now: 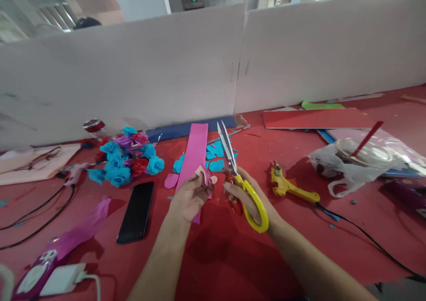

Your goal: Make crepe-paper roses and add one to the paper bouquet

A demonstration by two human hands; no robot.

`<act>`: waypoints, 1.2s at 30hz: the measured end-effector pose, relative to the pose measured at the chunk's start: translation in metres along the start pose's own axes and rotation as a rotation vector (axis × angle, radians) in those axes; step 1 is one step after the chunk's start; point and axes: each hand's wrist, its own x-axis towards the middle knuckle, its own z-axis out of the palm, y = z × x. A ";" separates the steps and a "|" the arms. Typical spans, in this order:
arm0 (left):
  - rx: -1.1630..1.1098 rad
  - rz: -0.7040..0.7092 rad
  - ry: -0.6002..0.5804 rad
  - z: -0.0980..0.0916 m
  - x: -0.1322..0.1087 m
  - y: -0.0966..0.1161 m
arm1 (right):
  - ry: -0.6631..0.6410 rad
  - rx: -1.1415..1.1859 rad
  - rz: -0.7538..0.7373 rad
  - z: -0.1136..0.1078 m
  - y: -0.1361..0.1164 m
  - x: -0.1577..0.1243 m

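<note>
I have a pink piece (203, 173) pinched in my left grip (191, 196), my right grip (241, 195) wrapped round slightly open scissors (238, 179). Just beyond them, blue pieces (216, 165) look already cut; the pink strip (193, 150) seems largely uncut. Leftward, bunched flowers (123, 156) appear finished.

The scissors (238, 180) are held aslant — long silvery blades parted in a narrow V, points facing away, one large handle loop bright yellow. To their left, apart from the blades, small pink pieces (201, 170) — pale and magenta — are pinched together, curled.
</note>
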 end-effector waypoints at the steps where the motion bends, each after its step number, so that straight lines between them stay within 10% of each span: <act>1: 0.013 0.015 0.014 0.000 0.000 -0.001 | 0.005 0.011 0.007 0.001 0.000 0.000; 18: 0.923 0.158 -0.057 -0.001 -0.010 -0.011 | 0.253 0.082 -0.153 -0.019 0.013 0.016; 22: 0.773 0.313 -0.015 0.004 -0.008 -0.016 | 0.239 0.133 -0.102 -0.019 0.017 0.017; 36: 0.512 0.162 -0.009 -0.005 0.002 -0.016 | 0.167 0.194 -0.049 -0.011 0.017 0.014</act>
